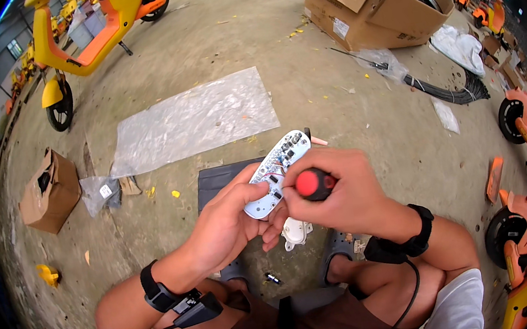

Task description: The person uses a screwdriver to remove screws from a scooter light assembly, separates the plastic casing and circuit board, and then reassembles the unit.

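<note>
We hold a white circuit board [278, 164] in front of us, tilted with its upper end leaning right, above the ground between our knees. Our left hand [225, 220] grasps it along its lower left side, the thumb pressed on its face and the other fingers curled beneath. Our right hand [347, 177] is closed round a screwdriver [310, 183] with a red and black handle, its butt end toward us, over the board's right edge; the tip seems to meet the board there, though our fingers hide it. Small components and thin wires show on the board's face.

Just below our hands we see a white plastic housing [295, 232], and nearer us a small dark cylinder [273, 279] lies on the floor between our shoes. A dark flat mat [212, 185] shows behind our left hand. Beyond it lies a clear plastic sheet [196, 123], with a small cardboard box [53, 193] to the left, a larger open carton [348, 19] to the far right, and a yellow and orange scooter [111, 46] standing at the upper left
</note>
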Available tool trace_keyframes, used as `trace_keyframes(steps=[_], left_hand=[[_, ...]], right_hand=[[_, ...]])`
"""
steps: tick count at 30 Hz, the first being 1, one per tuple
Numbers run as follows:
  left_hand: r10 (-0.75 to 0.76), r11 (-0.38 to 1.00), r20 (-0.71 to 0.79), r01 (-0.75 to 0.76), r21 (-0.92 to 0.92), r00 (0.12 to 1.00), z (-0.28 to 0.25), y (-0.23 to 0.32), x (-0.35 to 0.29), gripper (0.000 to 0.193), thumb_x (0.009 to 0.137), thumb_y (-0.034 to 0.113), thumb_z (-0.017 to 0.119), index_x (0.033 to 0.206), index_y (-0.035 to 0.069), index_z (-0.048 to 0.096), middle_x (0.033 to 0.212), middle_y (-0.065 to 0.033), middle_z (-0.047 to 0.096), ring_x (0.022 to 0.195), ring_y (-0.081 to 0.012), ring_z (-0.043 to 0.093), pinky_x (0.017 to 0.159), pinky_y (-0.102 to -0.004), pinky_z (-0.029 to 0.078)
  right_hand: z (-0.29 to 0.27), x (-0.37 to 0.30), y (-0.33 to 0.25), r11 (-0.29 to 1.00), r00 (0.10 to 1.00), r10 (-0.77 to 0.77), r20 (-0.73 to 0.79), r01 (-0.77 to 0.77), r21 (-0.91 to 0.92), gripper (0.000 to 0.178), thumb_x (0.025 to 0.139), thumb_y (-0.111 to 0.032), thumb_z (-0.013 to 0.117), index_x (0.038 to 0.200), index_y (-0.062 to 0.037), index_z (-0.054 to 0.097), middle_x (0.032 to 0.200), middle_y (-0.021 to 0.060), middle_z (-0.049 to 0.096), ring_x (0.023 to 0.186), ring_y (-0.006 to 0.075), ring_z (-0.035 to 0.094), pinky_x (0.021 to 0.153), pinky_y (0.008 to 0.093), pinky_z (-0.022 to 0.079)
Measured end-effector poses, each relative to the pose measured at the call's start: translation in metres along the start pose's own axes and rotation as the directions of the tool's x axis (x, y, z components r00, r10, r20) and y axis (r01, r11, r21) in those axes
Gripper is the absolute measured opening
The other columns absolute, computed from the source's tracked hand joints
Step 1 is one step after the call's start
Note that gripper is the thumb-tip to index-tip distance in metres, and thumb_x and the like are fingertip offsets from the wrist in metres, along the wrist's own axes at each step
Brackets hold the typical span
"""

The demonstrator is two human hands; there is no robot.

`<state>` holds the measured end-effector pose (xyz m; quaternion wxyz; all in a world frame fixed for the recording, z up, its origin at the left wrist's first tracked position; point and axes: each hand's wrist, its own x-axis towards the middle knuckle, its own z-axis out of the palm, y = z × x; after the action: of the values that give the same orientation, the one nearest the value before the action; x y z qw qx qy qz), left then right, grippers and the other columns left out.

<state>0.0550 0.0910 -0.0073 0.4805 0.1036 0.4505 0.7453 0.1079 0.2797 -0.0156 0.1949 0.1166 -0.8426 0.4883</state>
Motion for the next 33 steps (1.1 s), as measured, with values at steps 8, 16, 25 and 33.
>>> trace_keyframes(steps=[8,16,25,33], left_hand=[[0.011,0.999,-0.064,-0.013,-0.029,0.998,-0.002,0.003,-0.002,0.032,0.098,0.026,0.038,0.121,0.006,0.045,0.078,-0.0109,0.057,0.063,-0.0185,0.052,0.057,-0.0329,0.044],[0.031,0.999,-0.070,-0.030,0.016,0.997,0.001,0.003,-0.005,0.033,0.103,0.031,0.035,0.122,0.006,0.045,0.082,-0.0090,0.057,0.063,-0.0171,0.052,0.057,-0.0313,0.043],[0.042,0.997,-0.044,-0.039,0.066,0.998,0.002,0.002,-0.009,0.038,0.104,0.031,0.035,0.135,0.009,0.038,0.091,-0.0063,0.054,0.070,-0.0144,0.051,0.059,-0.0306,0.044],[0.056,0.989,-0.073,-0.045,0.142,0.996,0.007,-0.003,-0.007,0.042,0.104,0.032,0.034,0.140,0.010,0.035,0.089,-0.0028,0.051,0.068,-0.0091,0.047,0.052,-0.0234,0.042]], right_hand=[[-0.002,-0.004,-0.005,0.915,0.964,0.246,0.104,-0.266,0.303,0.014,0.075,-0.005,0.071,0.087,-0.0002,0.066,0.077,0.0041,0.067,0.071,0.0062,0.058,0.065,0.0226,0.049],[0.006,-0.008,-0.007,0.913,0.972,0.164,0.171,-0.215,0.346,0.011,0.077,-0.001,0.070,0.088,0.0002,0.067,0.079,0.0071,0.070,0.074,0.0088,0.064,0.068,0.0234,0.052],[0.010,-0.007,-0.006,0.934,0.977,0.128,0.170,-0.176,0.310,0.011,0.078,-0.003,0.071,0.089,-0.0005,0.068,0.079,0.0083,0.071,0.071,0.0120,0.068,0.065,0.0242,0.054],[0.003,-0.004,-0.009,0.878,0.920,0.241,0.308,-0.342,0.336,0.012,0.080,-0.003,0.071,0.090,0.0025,0.066,0.082,0.0078,0.070,0.077,0.0100,0.066,0.071,0.0234,0.052]])
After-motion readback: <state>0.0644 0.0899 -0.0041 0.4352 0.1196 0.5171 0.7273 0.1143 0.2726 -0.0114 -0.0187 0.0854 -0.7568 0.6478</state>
